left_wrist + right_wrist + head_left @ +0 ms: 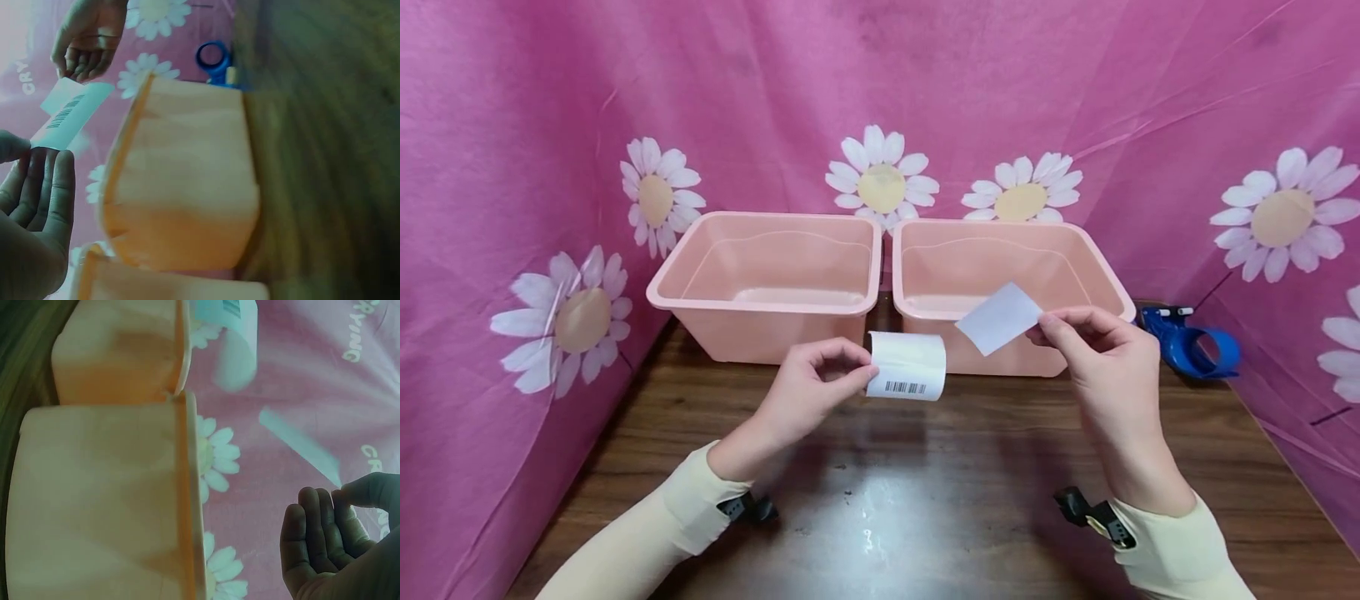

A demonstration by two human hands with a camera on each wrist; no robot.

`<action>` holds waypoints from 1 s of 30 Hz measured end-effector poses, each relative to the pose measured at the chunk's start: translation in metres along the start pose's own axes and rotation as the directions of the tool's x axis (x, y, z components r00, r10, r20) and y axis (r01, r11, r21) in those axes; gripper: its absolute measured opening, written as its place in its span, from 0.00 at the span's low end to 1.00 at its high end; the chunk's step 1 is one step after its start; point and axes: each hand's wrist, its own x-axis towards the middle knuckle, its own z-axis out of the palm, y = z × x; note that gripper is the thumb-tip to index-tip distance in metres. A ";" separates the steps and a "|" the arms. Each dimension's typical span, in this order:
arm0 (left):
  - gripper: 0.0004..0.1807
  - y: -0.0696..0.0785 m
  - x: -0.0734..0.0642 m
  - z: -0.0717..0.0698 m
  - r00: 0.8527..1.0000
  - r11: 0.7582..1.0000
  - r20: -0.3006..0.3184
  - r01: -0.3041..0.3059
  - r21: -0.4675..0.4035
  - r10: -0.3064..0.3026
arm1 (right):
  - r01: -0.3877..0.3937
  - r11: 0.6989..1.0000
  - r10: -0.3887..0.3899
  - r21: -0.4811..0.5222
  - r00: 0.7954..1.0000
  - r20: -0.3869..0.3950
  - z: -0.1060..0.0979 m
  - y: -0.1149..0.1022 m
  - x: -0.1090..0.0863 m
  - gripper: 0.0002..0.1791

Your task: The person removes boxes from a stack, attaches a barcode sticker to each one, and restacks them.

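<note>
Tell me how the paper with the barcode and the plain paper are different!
The barcode label curls over, while the plain white slip looks nearly flat.
The barcode label has printed black stripes; the plain white slip shows no print on the side facing the head camera.
The left hand pinches the barcode label, but the right hand pinches the plain white slip.
Both are white and held up in the air.

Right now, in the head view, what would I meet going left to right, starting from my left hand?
Your bare left hand, curled white barcode label, plain white rectangular paper slip, bare right hand, blue plastic tape dispenser.
</note>
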 end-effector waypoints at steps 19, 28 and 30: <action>0.08 -0.056 -0.033 0.038 0.931 0.954 0.209 0.297 0.037 -0.298 | 0.036 0.996 -0.042 -0.082 0.996 -0.075 -0.010 0.005 -0.002 0.11; 0.08 -0.066 -0.046 0.041 0.904 0.923 0.211 0.384 -0.016 -0.373 | 0.008 0.994 -0.016 -0.106 0.997 -0.071 -0.012 0.005 -0.003 0.10; 0.08 -0.067 -0.047 0.041 0.898 0.918 0.213 0.395 -0.013 -0.384 | 0.010 0.995 -0.017 -0.103 0.997 -0.073 -0.012 0.005 -0.004 0.10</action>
